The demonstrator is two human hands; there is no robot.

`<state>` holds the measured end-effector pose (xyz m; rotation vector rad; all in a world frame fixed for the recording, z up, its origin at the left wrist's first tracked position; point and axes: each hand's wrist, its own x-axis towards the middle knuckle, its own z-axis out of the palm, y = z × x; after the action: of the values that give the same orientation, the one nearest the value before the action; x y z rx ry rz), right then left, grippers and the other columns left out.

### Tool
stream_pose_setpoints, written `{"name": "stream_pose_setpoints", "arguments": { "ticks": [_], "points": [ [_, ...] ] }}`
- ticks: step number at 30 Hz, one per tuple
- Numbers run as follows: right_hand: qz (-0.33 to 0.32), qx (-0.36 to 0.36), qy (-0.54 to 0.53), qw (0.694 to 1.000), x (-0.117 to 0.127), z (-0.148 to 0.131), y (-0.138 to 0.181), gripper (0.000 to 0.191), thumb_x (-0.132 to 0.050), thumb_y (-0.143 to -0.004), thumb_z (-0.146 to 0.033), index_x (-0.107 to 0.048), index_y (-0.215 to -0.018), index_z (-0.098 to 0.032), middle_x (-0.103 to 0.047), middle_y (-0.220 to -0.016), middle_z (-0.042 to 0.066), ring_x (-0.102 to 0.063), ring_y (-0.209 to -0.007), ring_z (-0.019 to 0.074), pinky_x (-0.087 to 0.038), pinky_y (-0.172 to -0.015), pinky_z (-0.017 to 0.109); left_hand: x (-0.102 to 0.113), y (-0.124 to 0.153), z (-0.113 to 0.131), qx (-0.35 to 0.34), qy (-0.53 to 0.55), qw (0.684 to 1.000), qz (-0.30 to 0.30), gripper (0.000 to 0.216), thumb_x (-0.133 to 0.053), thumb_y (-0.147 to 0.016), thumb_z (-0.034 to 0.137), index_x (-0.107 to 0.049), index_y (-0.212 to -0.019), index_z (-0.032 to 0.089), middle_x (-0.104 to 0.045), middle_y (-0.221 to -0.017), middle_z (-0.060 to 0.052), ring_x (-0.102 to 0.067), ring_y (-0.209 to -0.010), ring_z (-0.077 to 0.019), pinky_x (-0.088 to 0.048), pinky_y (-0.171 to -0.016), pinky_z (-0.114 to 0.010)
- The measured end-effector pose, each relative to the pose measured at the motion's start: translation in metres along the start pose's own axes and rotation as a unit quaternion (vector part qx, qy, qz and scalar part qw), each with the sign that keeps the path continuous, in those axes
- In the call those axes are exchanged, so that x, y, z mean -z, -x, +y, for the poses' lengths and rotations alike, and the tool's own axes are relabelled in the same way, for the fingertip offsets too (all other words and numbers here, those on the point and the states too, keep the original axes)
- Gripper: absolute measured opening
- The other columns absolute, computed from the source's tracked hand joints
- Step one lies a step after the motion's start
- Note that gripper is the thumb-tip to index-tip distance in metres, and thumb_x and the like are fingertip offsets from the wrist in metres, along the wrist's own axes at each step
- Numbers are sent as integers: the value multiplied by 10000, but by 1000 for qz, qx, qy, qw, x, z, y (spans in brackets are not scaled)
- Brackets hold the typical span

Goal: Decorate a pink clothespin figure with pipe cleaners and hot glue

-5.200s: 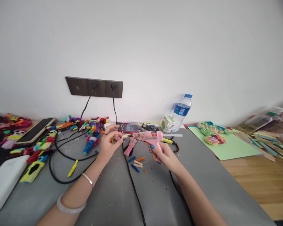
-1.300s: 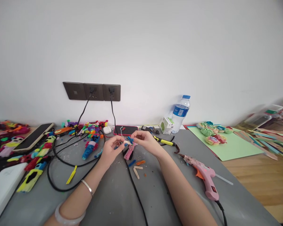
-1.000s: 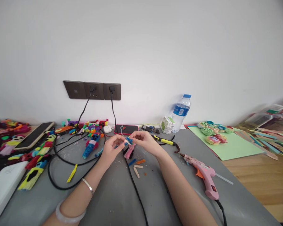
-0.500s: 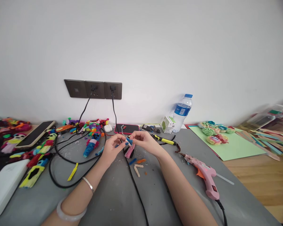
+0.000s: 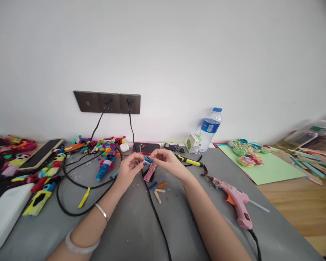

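Note:
My left hand [image 5: 129, 167] and my right hand [image 5: 165, 164] meet above the middle of the grey table, thumbs and forefingers pinched together. Between them is a thin whitish pipe cleaner [image 5: 140, 148], its free end sticking up past the left fingers. Blue shows at the fingertips; I cannot tell how much of it is nail and how much is material. Just below the hands lies a pink fuzzy piece [image 5: 149, 174] with dark parts. Short cut pipe cleaner pieces, blue [image 5: 153, 186], orange [image 5: 163, 185] and cream [image 5: 157, 197], lie nearer to me.
A pink glue gun [image 5: 237, 203] lies at right, beside yellow-handled pliers [image 5: 191, 161]. Behind stand a water bottle [image 5: 211, 127] and a small box [image 5: 193, 143]. Black cable [image 5: 154, 210] crosses the table. Fuzzy dolls [image 5: 39, 199], a phone [image 5: 40, 155] and a white device [image 5: 9, 217] are left.
Both hands remain together with slightly shifted fingertips; the right fingers now cover more of the pipe cleaner. The pink piece below shows a little more. Nothing else on the table has moved.

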<state>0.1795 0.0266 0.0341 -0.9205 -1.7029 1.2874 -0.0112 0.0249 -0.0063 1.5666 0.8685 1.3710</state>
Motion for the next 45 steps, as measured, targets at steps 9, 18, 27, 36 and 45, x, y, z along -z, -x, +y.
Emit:
{"name": "stream_pose_setpoints", "arguments": {
  "ticks": [9,18,27,36,45],
  "points": [
    [12,10,51,999,-5,-2,1,181,-613,-847,-336,-619,-829,-156,-588,-754,8,-466,-620,113,-368,-578,248,0,1,5,8,-19,1000,-2,165,-684,-791,333,-646,-820,175,-655,-805,-36,-609,-723,-156,-498,-662,-252],
    [15,31,58,998,-6,-4,1,217,-604,-855,-383,-606,-835,-167,-556,-752,6,-434,-616,114,-353,-565,248,0,1,7,14,-26,1000,4,169,-694,-780,333,-654,-807,172,-666,-788,-37,-607,-687,-150,-498,-628,-245],
    [19,28,78,996,-9,-7,2,219,-592,-851,-384,-601,-806,-170,-514,-716,-10,-386,-595,109,-315,-540,240,0,2,5,20,-21,1000,9,182,-706,-766,342,-670,-804,167,-683,-786,-44,-635,-724,-168,-524,-666,-262],
    [13,24,77,997,-9,-8,3,228,-587,-862,-379,-598,-807,-158,-521,-717,-8,-386,-599,103,-328,-529,233,-1,1,9,29,-29,999,11,189,-716,-751,348,-670,-794,170,-682,-762,-42,-616,-670,-158,-509,-600,-247],
    [12,22,75,997,-10,-6,3,225,-586,-860,-381,-601,-816,-161,-513,-711,-8,-406,-614,109,-344,-545,231,0,1,5,28,-17,999,14,170,-726,-741,330,-678,-784,172,-685,-761,-37,-626,-680,-163,-518,-626,-261]
  ]
}}
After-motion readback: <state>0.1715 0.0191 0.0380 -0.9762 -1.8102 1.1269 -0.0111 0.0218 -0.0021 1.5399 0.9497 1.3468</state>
